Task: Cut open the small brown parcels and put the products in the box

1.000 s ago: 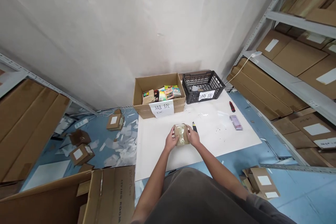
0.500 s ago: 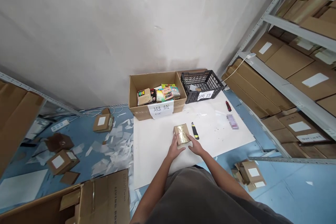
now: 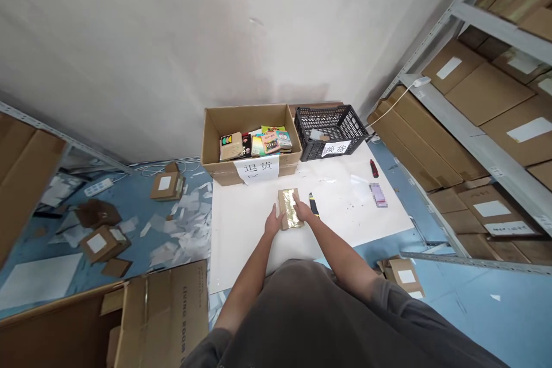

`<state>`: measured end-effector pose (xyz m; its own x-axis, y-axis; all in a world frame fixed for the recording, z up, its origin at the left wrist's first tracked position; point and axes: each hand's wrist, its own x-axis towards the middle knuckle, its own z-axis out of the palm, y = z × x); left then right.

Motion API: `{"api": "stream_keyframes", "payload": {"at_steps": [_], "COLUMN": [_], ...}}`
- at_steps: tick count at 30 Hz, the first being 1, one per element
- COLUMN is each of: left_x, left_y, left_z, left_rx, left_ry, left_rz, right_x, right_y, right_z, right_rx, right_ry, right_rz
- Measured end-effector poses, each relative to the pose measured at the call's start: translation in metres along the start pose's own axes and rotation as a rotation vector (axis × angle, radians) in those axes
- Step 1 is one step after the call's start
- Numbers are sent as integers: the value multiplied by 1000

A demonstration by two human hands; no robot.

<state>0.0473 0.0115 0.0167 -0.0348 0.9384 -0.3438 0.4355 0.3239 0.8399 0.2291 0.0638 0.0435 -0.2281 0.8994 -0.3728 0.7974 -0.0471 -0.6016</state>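
Observation:
A small cardboard box [image 3: 290, 207] with shiny clear tape along its top is between my hands, over the white table [image 3: 241, 241]. My left hand [image 3: 274, 221] grips its left side near the front corner. On the right side, my right hand [image 3: 303, 210] holds it with the fingers over the edge. Close to my right hand lies a black and yellow utility knife [image 3: 313, 204], its lower end partly behind my wrist. Whether the box rests on the tabletop or is slightly raised, I cannot tell.
Behind stand an open carton [image 3: 250, 169] of small colourful boxes and a black plastic crate [image 3: 330, 132]. A red and black tool [image 3: 374, 168] lies at the table's right. Paper scraps [image 3: 190, 230] litter the floor at left; shelves of cartons [image 3: 491, 95] rise at right.
My right hand has moved up onto the box's side and my left hand has closed on the opposite side. The box has turned slightly. The whole view has shifted a little.

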Motion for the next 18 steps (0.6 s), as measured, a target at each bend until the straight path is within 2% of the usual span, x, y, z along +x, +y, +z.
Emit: {"api": "stream_keyframes", "payload": {"at_steps": [3, 5, 8, 10, 13, 16, 18], "left_x": [-12, -23, -40, -47, -43, -28, -18], "left_y": [-9, -13, -19, -19, -6, 15, 25], "left_z": [8, 14, 19, 18, 4, -17, -25], "left_rx": [38, 63, 57, 36, 1, -58, -91], "left_ry": [66, 19, -147, -170, -52, 56, 76], "left_rz": [13, 98, 132, 126, 113, 141, 176], "right_x": [-12, -30, -59, -71, -70, -48, -30], "right_y": [19, 35, 53, 57, 47, 26, 11], "right_z": [7, 9, 17, 20, 9, -17, -30], "right_rx": [-23, -20, 22, 43, 56, 113, 147], "right_ry": [62, 101, -52, -126, -32, 104, 124], "right_rz": [13, -2, -85, -132, -135, -155, -186]}}
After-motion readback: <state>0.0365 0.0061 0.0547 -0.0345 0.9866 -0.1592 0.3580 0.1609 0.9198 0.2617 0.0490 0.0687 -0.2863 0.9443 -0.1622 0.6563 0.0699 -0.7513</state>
